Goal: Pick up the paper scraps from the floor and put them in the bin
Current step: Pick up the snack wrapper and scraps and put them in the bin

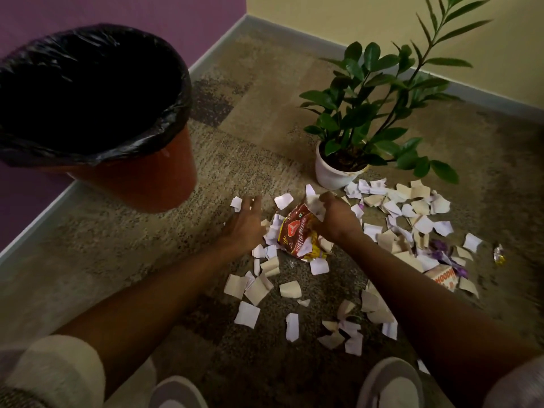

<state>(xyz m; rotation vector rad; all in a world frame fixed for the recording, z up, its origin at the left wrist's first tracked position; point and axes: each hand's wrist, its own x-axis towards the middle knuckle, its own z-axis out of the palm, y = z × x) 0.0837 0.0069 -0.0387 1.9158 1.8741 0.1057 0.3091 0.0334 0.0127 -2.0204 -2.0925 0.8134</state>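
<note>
Potted plant point(347, 160) just behind paper scraps point(412, 213) strewn on carpet point(147, 260), red snack wrapper point(297, 234) between hands, left hand point(244, 225) fingers spread flat over scraps, right hand point(332, 216) curled around scraps, bin point(132, 178) near left, open carpet between.

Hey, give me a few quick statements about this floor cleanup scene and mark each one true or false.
1. The bin has a black liner. True.
2. The potted plant stands left of the bin. False: it stands to the bin's right, near the yellow wall.
3. A red snack wrapper lies between the two hands. True.
4. The floor is cleared of paper scraps. False: many still lie scattered on the carpet.
5. The right hand is closed around some scraps. True.
6. The left hand is over the bin. False: it is low at the carpet, fingers spread.
</note>
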